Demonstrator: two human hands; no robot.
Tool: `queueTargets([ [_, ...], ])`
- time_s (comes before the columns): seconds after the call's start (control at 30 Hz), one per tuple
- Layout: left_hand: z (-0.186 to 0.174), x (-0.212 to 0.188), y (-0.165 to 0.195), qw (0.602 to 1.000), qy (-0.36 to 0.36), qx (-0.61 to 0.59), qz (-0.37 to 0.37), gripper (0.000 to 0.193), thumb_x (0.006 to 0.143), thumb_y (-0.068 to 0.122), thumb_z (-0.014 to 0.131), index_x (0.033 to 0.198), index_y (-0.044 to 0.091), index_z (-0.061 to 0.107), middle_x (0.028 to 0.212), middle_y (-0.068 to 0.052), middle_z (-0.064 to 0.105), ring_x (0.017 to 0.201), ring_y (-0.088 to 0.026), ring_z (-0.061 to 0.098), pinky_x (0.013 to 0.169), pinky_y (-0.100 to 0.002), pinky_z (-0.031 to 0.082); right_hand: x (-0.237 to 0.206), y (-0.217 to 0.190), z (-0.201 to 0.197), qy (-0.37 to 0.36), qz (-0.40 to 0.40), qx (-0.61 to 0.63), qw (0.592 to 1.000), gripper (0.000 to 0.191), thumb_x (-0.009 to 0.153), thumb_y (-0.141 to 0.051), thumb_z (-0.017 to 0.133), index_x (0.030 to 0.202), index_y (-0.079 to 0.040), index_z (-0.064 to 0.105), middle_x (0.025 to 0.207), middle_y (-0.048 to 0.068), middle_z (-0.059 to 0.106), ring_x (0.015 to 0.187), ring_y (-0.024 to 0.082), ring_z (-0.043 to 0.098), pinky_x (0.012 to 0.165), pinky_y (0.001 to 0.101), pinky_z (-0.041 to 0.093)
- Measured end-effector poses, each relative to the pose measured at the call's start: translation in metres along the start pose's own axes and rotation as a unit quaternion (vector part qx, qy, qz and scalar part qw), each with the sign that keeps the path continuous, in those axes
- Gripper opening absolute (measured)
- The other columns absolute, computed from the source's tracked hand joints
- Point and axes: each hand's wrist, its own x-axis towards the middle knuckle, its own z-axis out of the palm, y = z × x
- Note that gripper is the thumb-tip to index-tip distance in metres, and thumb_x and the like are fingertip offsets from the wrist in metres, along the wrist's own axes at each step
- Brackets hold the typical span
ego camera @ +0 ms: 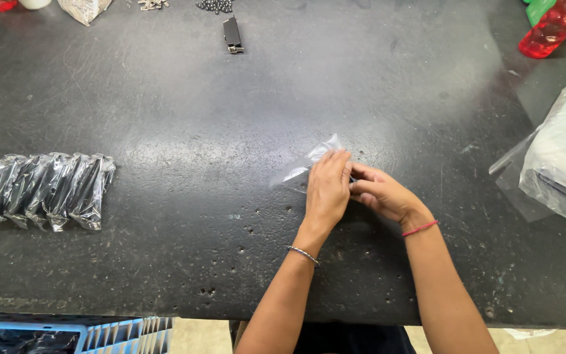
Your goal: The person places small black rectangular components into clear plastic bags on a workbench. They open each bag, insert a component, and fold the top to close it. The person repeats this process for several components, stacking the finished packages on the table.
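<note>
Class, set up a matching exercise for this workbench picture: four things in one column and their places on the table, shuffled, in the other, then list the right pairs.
Things:
1. clear plastic bag
2. row of packed black bags
3. red plastic item
4. small black part

Places:
A. far right corner
B. left side of the table
C. top centre
D. under the left hand and right hand

Pairs: 1-D, 2-B, 3-A, 4-C
</note>
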Motion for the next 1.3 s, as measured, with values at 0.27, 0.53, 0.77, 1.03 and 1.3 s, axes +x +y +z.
queueTargets([
  [0.27,-0.003,0.001,0.005,0.993,0.088,0.053,0.053,0.032,0.095,0.002,0.054,0.125,-0.001,0.067,0.133,-0.019,0.067,0.131,-0.036,0.058,0.111,-0.044,0.045,0.017,0.021,-0.02,0.054,-0.059,0.179,0.98,0.039,0.101,-0.004,0.056,0.139,0.003,0.055,0.119,0.011,0.064,0.105,0.019,0.063,0.092,0.0344,0.054],
  [0.53,-0.02,0.003,0.013,0.997,0.046,0.0,-0.064,0.027,0.088,-0.001,0.065,0.114,0.004,0.067,0.104,-0.015,0.068,0.097,-0.033,0.068,0.082,-0.043,0.054,0.01,0.002,-0.001,0.088,-0.114,0.266,0.953,0.05,0.096,-0.002,0.053,0.145,0.007,0.049,0.125,0.014,0.066,0.111,0.02,0.065,0.1,0.0349,0.055],
  [0.77,-0.014,0.001,0.021,0.994,0.014,-0.11,0.007,0.02,0.091,0.005,0.069,0.112,0.005,0.067,0.101,-0.013,0.069,0.089,-0.03,0.072,0.077,-0.04,0.057,0.009,0.007,-0.009,0.09,-0.125,0.173,0.973,0.053,0.098,-0.005,0.054,0.15,0.003,0.048,0.121,0.011,0.065,0.104,0.016,0.063,0.092,0.0324,0.053],
  [1.03,-0.012,-0.001,0.021,0.996,-0.024,-0.069,-0.044,0.02,0.081,-0.001,0.069,0.099,0.001,0.061,0.093,-0.014,0.067,0.085,-0.031,0.069,0.073,-0.042,0.055,0.009,0.003,-0.019,0.15,-0.113,0.289,0.939,0.049,0.097,-0.008,0.054,0.142,0.011,0.048,0.121,0.016,0.067,0.106,0.023,0.068,0.096,0.036,0.055],
  [1.3,-0.007,-0.001,0.029,0.983,-0.025,-0.181,0.012,0.013,0.089,0.006,0.074,0.1,0.002,0.068,0.095,-0.01,0.069,0.082,-0.021,0.072,0.073,-0.032,0.059,0.017,0.016,-0.013,0.096,-0.146,0.103,0.979,0.058,0.093,-0.008,0.056,0.148,0.001,0.041,0.116,0.011,0.067,0.103,0.019,0.068,0.092,0.0358,0.057],
])
